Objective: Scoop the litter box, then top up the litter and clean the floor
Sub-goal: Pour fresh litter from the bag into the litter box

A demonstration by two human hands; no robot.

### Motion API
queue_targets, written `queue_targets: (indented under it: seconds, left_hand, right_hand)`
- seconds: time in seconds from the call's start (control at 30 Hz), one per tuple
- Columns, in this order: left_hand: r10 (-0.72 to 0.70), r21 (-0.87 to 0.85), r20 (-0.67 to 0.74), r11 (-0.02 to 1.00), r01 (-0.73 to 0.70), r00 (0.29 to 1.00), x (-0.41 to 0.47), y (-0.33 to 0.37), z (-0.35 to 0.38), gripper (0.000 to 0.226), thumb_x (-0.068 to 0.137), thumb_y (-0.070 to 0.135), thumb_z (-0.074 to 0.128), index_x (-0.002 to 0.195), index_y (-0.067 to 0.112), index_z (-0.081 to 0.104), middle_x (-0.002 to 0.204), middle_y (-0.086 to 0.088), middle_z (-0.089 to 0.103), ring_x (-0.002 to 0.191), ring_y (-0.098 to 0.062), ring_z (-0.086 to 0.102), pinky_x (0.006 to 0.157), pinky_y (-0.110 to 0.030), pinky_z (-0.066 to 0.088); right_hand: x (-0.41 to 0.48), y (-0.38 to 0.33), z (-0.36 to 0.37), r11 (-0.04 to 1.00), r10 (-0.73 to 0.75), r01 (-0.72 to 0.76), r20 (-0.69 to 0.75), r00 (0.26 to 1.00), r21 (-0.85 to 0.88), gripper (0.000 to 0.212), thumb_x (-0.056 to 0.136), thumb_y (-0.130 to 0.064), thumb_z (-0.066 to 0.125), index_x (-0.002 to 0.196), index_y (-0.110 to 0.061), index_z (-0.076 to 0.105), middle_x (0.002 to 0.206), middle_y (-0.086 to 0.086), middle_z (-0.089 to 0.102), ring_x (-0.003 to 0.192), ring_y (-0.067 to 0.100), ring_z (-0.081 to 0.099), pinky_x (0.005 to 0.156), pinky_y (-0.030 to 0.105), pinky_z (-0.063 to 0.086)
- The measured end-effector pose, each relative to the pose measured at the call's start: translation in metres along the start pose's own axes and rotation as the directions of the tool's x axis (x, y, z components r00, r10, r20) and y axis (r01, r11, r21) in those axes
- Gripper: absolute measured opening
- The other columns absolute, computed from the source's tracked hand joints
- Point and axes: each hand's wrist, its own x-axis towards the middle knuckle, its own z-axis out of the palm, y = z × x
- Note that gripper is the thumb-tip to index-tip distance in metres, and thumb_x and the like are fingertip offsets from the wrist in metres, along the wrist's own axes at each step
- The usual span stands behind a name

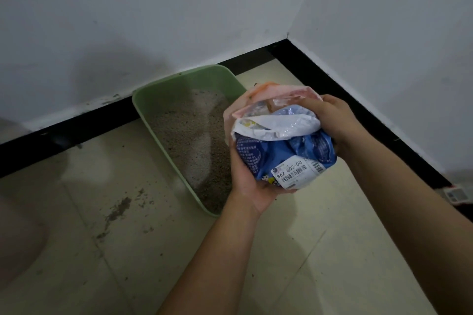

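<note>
Facing room corner: white walls [153, 7], tiled floor [320, 250], black skirting [76, 133] along both. Green litter box [153, 94] on floor, far end at skirting, grey litter [189, 135] inside. Crumpled blue-white-pink bag [276, 140] held over box's near right side, hiding that corner. My left hand [245, 186] cups bag from beneath, fingers curled round it; my right hand [335, 115] grips its top right. Spilled crumbs [117, 210] dot floor left of box. Small labelled white item [458, 194] at far right edge.

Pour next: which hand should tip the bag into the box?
Left, probably: the left hand cups the bag base, nearest the box, so it can raise it; the right hand grips the crumpled upper side, better for steadying.
</note>
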Motion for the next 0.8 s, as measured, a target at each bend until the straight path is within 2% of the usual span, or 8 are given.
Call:
queue_targets:
  seconds: [0.1,0.27,0.37,0.47,0.53,0.67,0.73,0.8]
  left_hand:
    - [0.003,0.023,-0.1,1.0,-0.001,0.995,0.004,0.006,-0.007,0.069,0.074,0.072,0.05,0.12,0.024,0.068,0.122,-0.013,0.066,0.121,-0.042,0.054,0.102,-0.071,0.03]
    - [0.088,0.166,-0.169,0.984,-0.06,0.982,0.005,0.01,-0.006,0.032,0.097,0.033,0.045,0.111,0.017,0.069,0.106,-0.008,0.073,0.1,-0.03,0.066,0.096,-0.051,0.046]
    - [0.143,0.221,-0.155,0.969,-0.106,0.978,0.009,0.008,-0.004,0.029,0.099,0.028,0.048,0.118,0.016,0.066,0.113,-0.009,0.071,0.103,-0.03,0.067,0.093,-0.052,0.05]
    - [0.242,0.278,-0.155,0.941,-0.192,0.958,0.017,0.004,-0.008,0.043,0.094,0.02,0.058,0.136,0.026,0.049,0.122,-0.009,0.067,0.107,-0.033,0.066,0.088,-0.059,0.052]
    - [0.281,0.284,-0.174,0.932,-0.225,0.944,0.017,0.006,-0.007,0.049,0.091,0.011,0.061,0.132,0.033,0.047,0.12,-0.008,0.068,0.105,-0.032,0.067,0.086,-0.058,0.053]
    - [0.247,0.287,-0.16,0.938,-0.195,0.956,0.015,0.011,-0.004,0.04,0.094,0.029,0.056,0.134,0.029,0.051,0.125,-0.012,0.065,0.109,-0.034,0.065,0.085,-0.052,0.055]
    - [0.203,0.298,-0.137,0.942,-0.155,0.97,0.014,0.016,-0.001,0.049,0.094,0.047,0.043,0.131,0.019,0.058,0.127,-0.018,0.062,0.113,-0.037,0.061,0.094,-0.053,0.048]
    - [0.198,0.319,-0.091,0.934,-0.16,0.976,0.01,0.018,0.004,0.056,0.096,0.051,0.034,0.127,0.014,0.062,0.125,-0.019,0.063,0.113,-0.038,0.06,0.098,-0.054,0.043]
  right_hand:
    - [0.002,-0.002,0.0,1.0,-0.02,0.02,0.003,1.0,-0.017,0.036,0.079,-0.03,0.079,0.103,-0.01,0.06,0.098,0.015,0.071,0.08,0.029,0.073,0.071,0.04,0.06]
    - [-0.001,-0.007,0.005,0.995,-0.027,0.035,0.089,0.996,-0.089,0.058,0.074,-0.055,0.078,0.113,-0.017,0.06,0.103,0.006,0.074,0.09,0.026,0.073,0.082,0.045,0.06]
    - [-0.001,-0.003,0.006,0.995,-0.025,0.039,0.15,0.988,-0.09,0.051,0.078,-0.044,0.078,0.12,-0.023,0.057,0.104,0.003,0.073,0.086,0.022,0.074,0.075,0.04,0.061]
    - [0.001,0.002,0.002,0.993,-0.076,0.087,0.147,0.986,-0.074,0.038,0.081,-0.027,0.077,0.114,-0.028,0.057,0.102,0.0,0.072,0.083,0.018,0.074,0.068,0.033,0.06]
    - [0.003,0.005,-0.002,0.983,-0.123,0.14,0.141,0.982,-0.121,0.036,0.082,-0.02,0.076,0.112,-0.03,0.059,0.1,-0.003,0.071,0.084,0.015,0.073,0.066,0.028,0.059]
    - [0.005,0.013,-0.011,0.967,-0.179,0.195,0.104,0.978,-0.166,0.04,0.082,-0.015,0.076,0.118,-0.024,0.06,0.103,-0.001,0.072,0.088,0.018,0.073,0.073,0.035,0.06]
    - [0.005,0.017,-0.01,0.958,-0.209,0.221,0.083,0.974,-0.185,0.037,0.083,-0.016,0.075,0.116,-0.025,0.061,0.103,-0.001,0.073,0.09,0.018,0.073,0.079,0.04,0.06]
    - [0.003,0.023,-0.005,0.956,-0.218,0.224,0.056,0.974,-0.188,0.031,0.085,-0.019,0.073,0.112,-0.03,0.062,0.101,-0.003,0.073,0.09,0.018,0.072,0.081,0.042,0.06]
